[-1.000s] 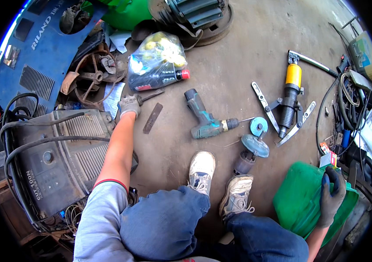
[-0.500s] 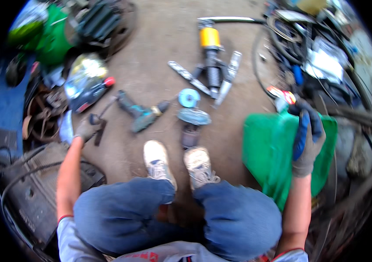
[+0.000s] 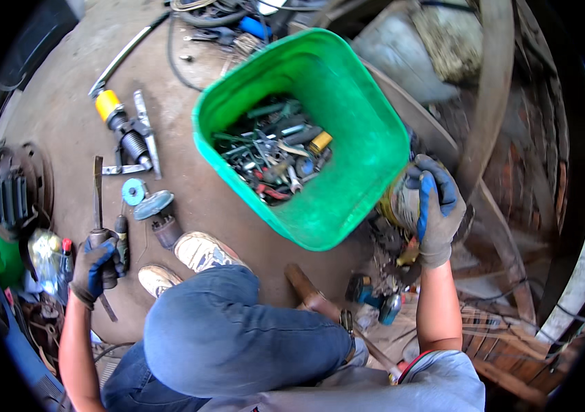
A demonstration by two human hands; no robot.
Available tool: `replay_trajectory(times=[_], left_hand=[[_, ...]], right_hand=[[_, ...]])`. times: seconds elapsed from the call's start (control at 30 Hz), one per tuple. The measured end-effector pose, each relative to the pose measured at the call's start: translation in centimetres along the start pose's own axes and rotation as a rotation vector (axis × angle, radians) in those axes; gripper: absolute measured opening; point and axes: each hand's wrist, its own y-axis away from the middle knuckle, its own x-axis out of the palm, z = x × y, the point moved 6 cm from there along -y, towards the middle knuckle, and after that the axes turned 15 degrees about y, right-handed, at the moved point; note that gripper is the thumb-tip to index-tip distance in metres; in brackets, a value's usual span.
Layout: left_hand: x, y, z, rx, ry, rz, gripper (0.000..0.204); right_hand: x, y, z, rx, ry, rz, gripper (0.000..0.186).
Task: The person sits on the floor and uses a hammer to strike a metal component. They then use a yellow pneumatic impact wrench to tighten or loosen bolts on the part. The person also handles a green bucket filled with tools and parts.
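Observation:
My left hand (image 3: 98, 264), in a grey and blue work glove, is closed around the dark handle of a large flat-bladed screwdriver (image 3: 97, 189), whose blade points away from me. A thin dark metal strip (image 3: 108, 308) sticks out below that hand. My gloved right hand (image 3: 438, 213) is beside the right wall of a green plastic bucket (image 3: 358, 147). Its fingers are loosely bent, and I see nothing held in them. Inside the bucket lies a heap of hand tools (image 3: 275, 154), among them wrenches, sockets and a yellow piece (image 3: 320, 143). A pale round container (image 3: 404, 199) stands just behind the right hand.
A yellow and black gear puller (image 3: 124, 130) lies on the floor at left. An angle grinder (image 3: 162, 220) and a blue disc (image 3: 134, 191) are by my shoes. A teal power tool (image 3: 375, 299) lies at right, near wooden beams (image 3: 488, 89). Cables and hoses (image 3: 217, 17) lie beyond the bucket.
My view has turned to the right, so the bucket's inside now shows. The left hand has raised the screwdriver, its blade now pointing straight away. The right hand remains beside the bucket.

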Motion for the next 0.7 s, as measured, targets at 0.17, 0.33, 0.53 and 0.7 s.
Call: replay_trajectory(times=[0.17, 0.33, 0.53, 0.7], left_hand=[[3.6, -2.7, 5.8, -0.18, 0.066, -0.102, 0.023], [5.5, -2.1, 9.7, -0.286, 0.293, -0.161, 0.026], [7.2, -1.9, 10.3, -0.364, 0.44, -0.115, 0.02], [7.8, -1.3, 10.5, -0.423, 0.485, -0.243, 0.025]], right_hand=[[-4.9, 4.3, -4.5, 0.081, 0.06, -0.064, 0.027], [-8.0, 7.0, -7.1, 0.167, 0.142, -0.061, 0.024], [-8.0, 9.7, -10.4, 0.316, 0.225, 0.007, 0.023], [-4.6, 9.2, -9.0, 0.008, 0.381, 0.095, 0.02]])
